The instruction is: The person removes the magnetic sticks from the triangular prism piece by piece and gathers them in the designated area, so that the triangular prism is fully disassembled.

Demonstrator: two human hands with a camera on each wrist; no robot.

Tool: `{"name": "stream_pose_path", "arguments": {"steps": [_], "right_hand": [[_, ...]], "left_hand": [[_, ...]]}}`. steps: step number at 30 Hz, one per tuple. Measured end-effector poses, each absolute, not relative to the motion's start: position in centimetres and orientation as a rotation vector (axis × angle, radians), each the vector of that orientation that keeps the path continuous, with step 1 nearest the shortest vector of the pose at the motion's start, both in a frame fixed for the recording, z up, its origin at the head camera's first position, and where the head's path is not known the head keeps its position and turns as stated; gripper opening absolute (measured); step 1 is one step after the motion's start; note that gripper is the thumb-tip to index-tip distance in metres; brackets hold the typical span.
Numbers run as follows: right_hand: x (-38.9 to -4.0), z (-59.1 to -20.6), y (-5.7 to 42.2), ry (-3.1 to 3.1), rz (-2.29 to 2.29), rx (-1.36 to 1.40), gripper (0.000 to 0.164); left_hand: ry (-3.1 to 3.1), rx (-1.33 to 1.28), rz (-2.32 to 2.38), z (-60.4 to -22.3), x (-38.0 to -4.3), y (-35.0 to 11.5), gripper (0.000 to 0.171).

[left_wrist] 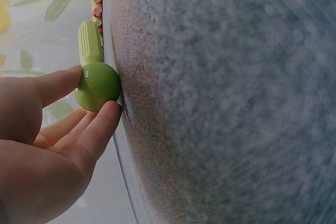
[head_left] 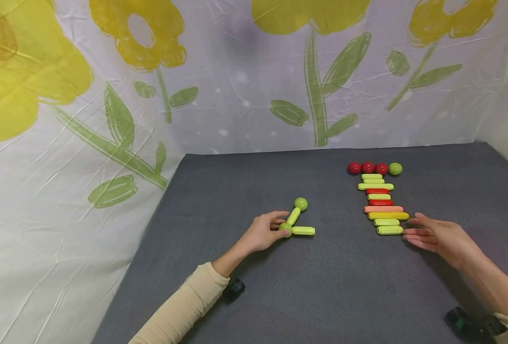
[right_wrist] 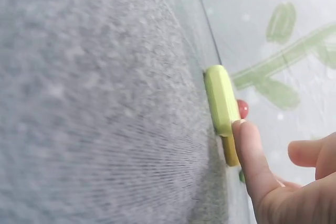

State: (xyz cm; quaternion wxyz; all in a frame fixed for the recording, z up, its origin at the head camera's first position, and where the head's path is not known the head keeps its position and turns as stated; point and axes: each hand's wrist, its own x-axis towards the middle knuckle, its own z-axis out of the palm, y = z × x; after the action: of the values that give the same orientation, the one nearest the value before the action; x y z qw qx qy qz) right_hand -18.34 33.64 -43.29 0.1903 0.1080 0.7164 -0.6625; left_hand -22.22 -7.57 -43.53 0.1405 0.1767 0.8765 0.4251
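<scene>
My left hand [head_left: 263, 230] grips a green ball [left_wrist: 98, 86] between thumb and fingers, low over the dark table. Two light green rods join that ball: one slants up to another green ball [head_left: 301, 204], the other rod [head_left: 304, 231] points right. At the near end of a column of rods lies a light green rod [head_left: 389, 230]. My right hand [head_left: 445, 239] is beside its right end, fingers loosely extended and the index fingertip [right_wrist: 244, 129] right at the rod in the right wrist view. Nothing is held in this hand.
The column continues away from me with light green rods, a yellow rod [head_left: 388, 216], a pink rod [head_left: 383, 209] and red rods. Three red balls [head_left: 367, 167] and a green ball [head_left: 395, 168] line its far end. A flowered cloth [head_left: 245, 95] hangs behind the table [head_left: 322, 291].
</scene>
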Motion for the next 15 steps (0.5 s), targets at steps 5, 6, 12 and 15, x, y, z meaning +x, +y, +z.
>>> {"name": "stream_pose_path", "arguments": {"steps": [5, 6, 12, 15], "right_hand": [[-18.7, -42.7, 33.8, 2.003, -1.867, 0.277, 0.082], [-18.8, -42.6, 33.8, 2.001, -1.866, 0.267, 0.083], [-19.6, -42.1, 33.4, 2.017, -1.822, 0.089, 0.076], [-19.9, -42.0, 32.9, 2.049, -1.775, -0.012, 0.071]], "left_hand": [[2.534, 0.509, 1.227, -43.5, -22.2, -7.5, 0.051], [2.533, 0.510, 1.228, -43.5, -22.2, -7.5, 0.051], [2.536, 0.521, 1.235, -43.4, -22.2, -7.6, 0.051], [2.536, 0.523, 1.235, -43.5, -22.2, -7.6, 0.051]]}}
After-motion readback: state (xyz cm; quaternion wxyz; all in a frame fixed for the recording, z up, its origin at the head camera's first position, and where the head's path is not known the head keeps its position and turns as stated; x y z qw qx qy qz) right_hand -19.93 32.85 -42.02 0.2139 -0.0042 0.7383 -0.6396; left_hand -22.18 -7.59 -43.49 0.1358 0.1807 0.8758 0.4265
